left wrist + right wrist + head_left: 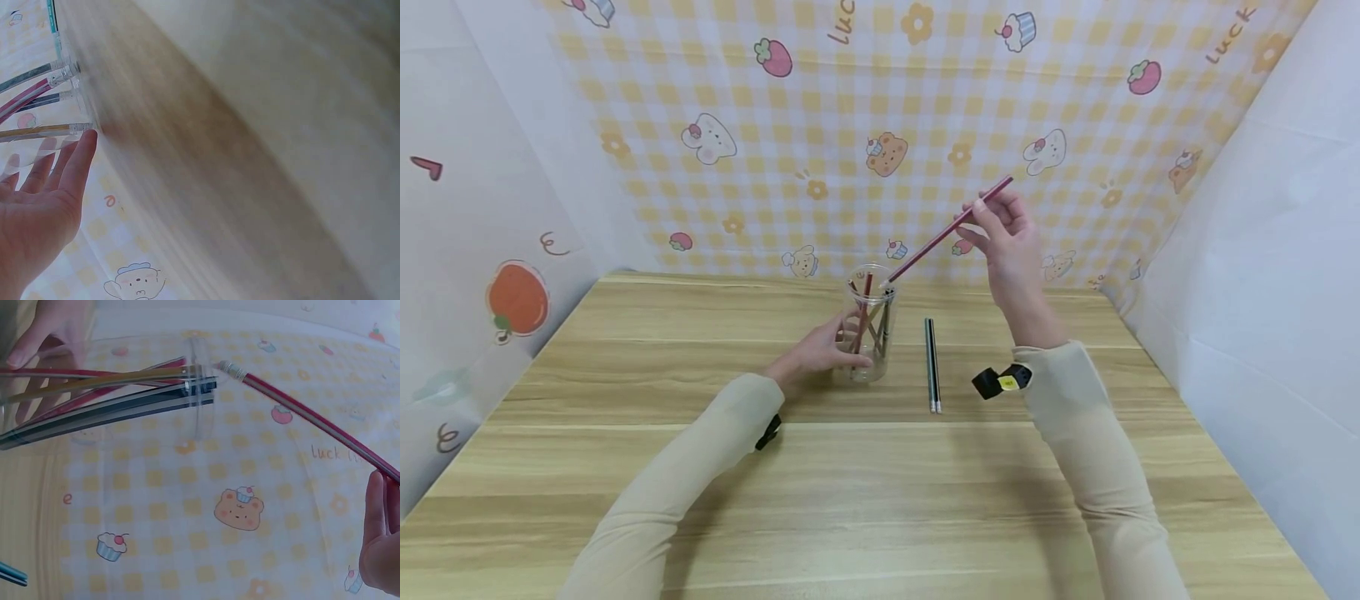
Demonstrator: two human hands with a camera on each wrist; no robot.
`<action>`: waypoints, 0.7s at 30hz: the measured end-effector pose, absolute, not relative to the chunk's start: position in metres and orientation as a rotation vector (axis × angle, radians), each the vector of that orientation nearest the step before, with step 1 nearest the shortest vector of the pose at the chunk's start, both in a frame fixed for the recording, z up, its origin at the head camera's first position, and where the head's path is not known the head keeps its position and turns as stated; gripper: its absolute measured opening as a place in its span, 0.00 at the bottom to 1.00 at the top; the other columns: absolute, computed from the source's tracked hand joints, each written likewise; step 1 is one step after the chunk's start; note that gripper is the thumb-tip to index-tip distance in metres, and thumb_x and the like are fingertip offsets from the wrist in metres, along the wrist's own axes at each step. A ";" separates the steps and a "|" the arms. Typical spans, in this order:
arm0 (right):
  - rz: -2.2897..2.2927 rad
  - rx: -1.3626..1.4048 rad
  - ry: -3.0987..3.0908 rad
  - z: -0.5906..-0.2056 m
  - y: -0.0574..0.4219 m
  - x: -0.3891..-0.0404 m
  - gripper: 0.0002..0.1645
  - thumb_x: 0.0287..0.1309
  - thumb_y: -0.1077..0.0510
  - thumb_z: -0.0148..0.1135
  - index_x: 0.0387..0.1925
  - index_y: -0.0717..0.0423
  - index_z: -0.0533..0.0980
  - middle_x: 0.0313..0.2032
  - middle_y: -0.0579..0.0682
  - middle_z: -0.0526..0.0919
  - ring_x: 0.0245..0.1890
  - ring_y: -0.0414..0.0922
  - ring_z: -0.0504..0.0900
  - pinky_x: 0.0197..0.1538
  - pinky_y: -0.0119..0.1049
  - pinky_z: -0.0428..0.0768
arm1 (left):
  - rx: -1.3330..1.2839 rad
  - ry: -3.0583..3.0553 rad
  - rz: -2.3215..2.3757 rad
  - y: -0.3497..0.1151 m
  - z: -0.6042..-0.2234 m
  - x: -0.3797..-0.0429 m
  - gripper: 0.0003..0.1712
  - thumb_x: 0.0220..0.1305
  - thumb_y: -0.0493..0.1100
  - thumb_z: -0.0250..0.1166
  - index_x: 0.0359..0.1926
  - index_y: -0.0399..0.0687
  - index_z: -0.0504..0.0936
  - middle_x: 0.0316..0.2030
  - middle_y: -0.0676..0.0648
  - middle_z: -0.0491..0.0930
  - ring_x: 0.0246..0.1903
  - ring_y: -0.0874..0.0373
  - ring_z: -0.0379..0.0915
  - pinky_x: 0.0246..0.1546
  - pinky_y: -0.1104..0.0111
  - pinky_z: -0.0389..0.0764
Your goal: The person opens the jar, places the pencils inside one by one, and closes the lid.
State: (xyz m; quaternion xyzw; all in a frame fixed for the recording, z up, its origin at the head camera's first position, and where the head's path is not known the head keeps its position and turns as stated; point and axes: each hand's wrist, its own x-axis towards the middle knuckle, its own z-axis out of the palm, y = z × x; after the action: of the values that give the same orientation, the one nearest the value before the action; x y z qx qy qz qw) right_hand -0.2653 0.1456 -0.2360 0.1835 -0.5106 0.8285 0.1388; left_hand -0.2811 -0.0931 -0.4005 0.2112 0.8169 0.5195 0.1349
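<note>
A clear plastic cup (pixel 867 373) stands upright on the table, and my left hand (pixel 820 348) grips its lower side, thumb in front and fingers behind. Several pencils, red, dark and yellowish (pixel 125 379), lean at different angles inside it. My right hand (pixel 1013 250) pinches a red pencil (pixel 936 240) near its upper end, above and right of the cup. That pencil slants down to the left, its eraser end (pixel 231 370) at the cup's rim. The right wrist view shows only part of the right hand.
Two pencils (pixel 932 367), one greenish and one black, lie side by side on the wooden table (pixel 865 500) right of the cup. A yellow checked cloth (pixel 820 108) hangs behind, with white side walls (pixel 1255 250). Each wrist wears a black camera (pixel 988 383).
</note>
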 end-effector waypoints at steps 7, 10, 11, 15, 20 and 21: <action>2.257 0.611 -1.672 -0.234 0.132 -0.269 0.07 0.54 0.68 0.56 0.37 0.60 0.70 0.33 0.56 0.76 0.35 0.49 0.76 0.38 0.37 0.78 | 0.583 2.392 1.487 -0.093 -0.404 -0.284 0.53 0.39 0.48 0.73 0.65 0.59 0.51 0.53 0.43 0.66 0.51 0.47 0.65 0.55 0.53 0.59; 2.188 0.612 -1.789 -0.234 0.125 -0.270 0.07 0.55 0.68 0.55 0.36 0.60 0.70 0.34 0.56 0.75 0.36 0.49 0.76 0.38 0.37 0.78 | 0.579 2.384 1.493 -0.093 -0.404 -0.285 0.53 0.39 0.48 0.73 0.65 0.58 0.51 0.53 0.43 0.66 0.51 0.47 0.65 0.55 0.53 0.60; 2.168 0.606 -1.838 -0.234 0.123 -0.271 0.07 0.55 0.68 0.55 0.37 0.59 0.70 0.35 0.56 0.75 0.37 0.49 0.76 0.38 0.37 0.78 | 0.576 2.377 1.499 -0.093 -0.404 -0.285 0.53 0.39 0.48 0.73 0.65 0.58 0.52 0.53 0.43 0.66 0.51 0.47 0.65 0.55 0.53 0.60; 2.063 0.626 -2.019 -0.238 0.116 -0.276 0.09 0.56 0.67 0.54 0.40 0.60 0.69 0.34 0.54 0.75 0.37 0.50 0.76 0.39 0.38 0.78 | 0.573 2.375 1.500 -0.092 -0.404 -0.285 0.52 0.39 0.48 0.73 0.64 0.56 0.53 0.53 0.43 0.67 0.51 0.48 0.65 0.55 0.54 0.61; 1.878 0.662 -2.200 -0.246 0.110 -0.284 0.12 0.58 0.63 0.53 0.43 0.63 0.69 0.33 0.59 0.76 0.33 0.49 0.77 0.38 0.39 0.78 | 0.581 2.385 1.485 -0.093 -0.404 -0.285 0.53 0.38 0.49 0.73 0.64 0.55 0.53 0.54 0.42 0.66 0.52 0.50 0.64 0.54 0.54 0.61; 1.829 0.673 -2.235 -0.247 0.109 -0.285 0.11 0.59 0.62 0.52 0.43 0.63 0.70 0.33 0.60 0.76 0.32 0.49 0.77 0.38 0.39 0.78 | 0.580 2.385 1.486 -0.093 -0.405 -0.286 0.53 0.38 0.49 0.73 0.64 0.55 0.53 0.54 0.42 0.66 0.52 0.50 0.64 0.54 0.54 0.61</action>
State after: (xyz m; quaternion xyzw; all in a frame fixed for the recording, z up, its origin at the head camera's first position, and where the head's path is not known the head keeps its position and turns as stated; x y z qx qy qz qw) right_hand -0.2852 0.1091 -0.2471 0.2260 -0.7507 0.6145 0.0881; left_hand -0.2855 -0.0926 -0.4047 0.2005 0.8235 0.5131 0.1359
